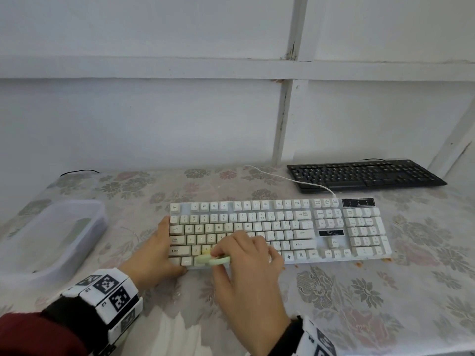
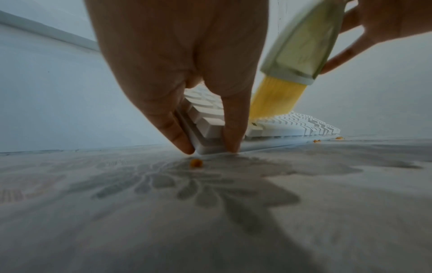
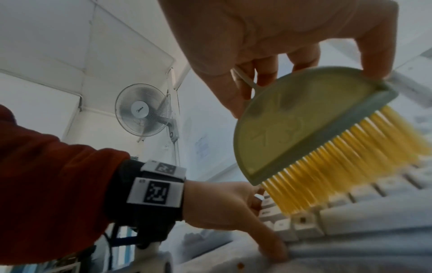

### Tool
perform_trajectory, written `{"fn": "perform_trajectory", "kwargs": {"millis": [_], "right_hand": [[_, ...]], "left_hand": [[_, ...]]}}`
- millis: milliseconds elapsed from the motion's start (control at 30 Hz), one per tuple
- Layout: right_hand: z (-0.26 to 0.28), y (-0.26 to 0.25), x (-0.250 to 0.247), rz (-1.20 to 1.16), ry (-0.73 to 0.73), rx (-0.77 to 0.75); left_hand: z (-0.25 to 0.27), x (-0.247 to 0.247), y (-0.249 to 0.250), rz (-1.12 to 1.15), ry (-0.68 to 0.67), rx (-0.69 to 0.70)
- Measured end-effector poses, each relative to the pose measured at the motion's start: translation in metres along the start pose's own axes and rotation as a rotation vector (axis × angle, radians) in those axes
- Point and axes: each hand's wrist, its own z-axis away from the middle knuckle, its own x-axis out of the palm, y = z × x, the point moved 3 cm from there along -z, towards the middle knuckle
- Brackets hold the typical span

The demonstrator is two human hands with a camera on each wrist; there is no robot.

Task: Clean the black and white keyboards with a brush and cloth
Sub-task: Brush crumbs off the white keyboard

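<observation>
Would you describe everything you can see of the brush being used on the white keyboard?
The brush has a flat, half-round body of pale green plastic with a grey band along its straight edge, from which a row of stiff yellow bristles projects. A thin tab sticks out of the curved side. The right hand pinches the body from above, holding it tilted, bristle tips down on the lower-left keys of the white keyboard.

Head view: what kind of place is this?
Probably a plain room in a home or small workshop, not an office. A table under a floral cloth stands against a bare white wall; a wall-mounted fan shows in the right wrist view. Two keyboards, white and black, lie on the table.
</observation>
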Motion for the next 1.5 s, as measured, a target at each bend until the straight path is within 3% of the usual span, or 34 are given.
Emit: {"fn": "perform_trajectory", "kwargs": {"millis": [167, 367, 500, 767, 933, 1100, 1300, 1500], "right_hand": [[0.002, -0.012, 0.004, -0.2, -0.154, -0.005], [0.003, 0.015, -0.014, -0.026, -0.038, 0.054], [0.003, 0.027, -0.029, -0.252, -0.097, 0.121], [0.0, 0.068, -0.059, -0.237, -0.051, 0.187], [0.002, 0.061, -0.056, -0.403, -0.164, 0.164], [0.002, 0.087, -0.064, -0.283, -0.053, 0.213], [0.003, 0.068, -0.06, -0.414, -0.158, 0.151], [0.001, 0.098, -0.079, -0.311, -0.022, 0.207]], "left_hand": [[0.002, 0.0, 0.005, 0.042, 0.018, 0.016], [0.0, -0.001, 0.001, -0.008, -0.015, 0.008], [0.0, -0.001, -0.001, -0.001, -0.018, -0.005], [0.001, -0.001, 0.001, -0.004, -0.017, -0.022], [0.002, 0.0, 0.001, 0.009, -0.006, -0.034], [0.002, 0.0, 0.003, -0.002, -0.007, -0.035], [0.003, -0.001, 0.004, -0.007, -0.02, -0.048], [0.004, -0.001, 0.007, -0.004, -0.013, -0.071]]}}
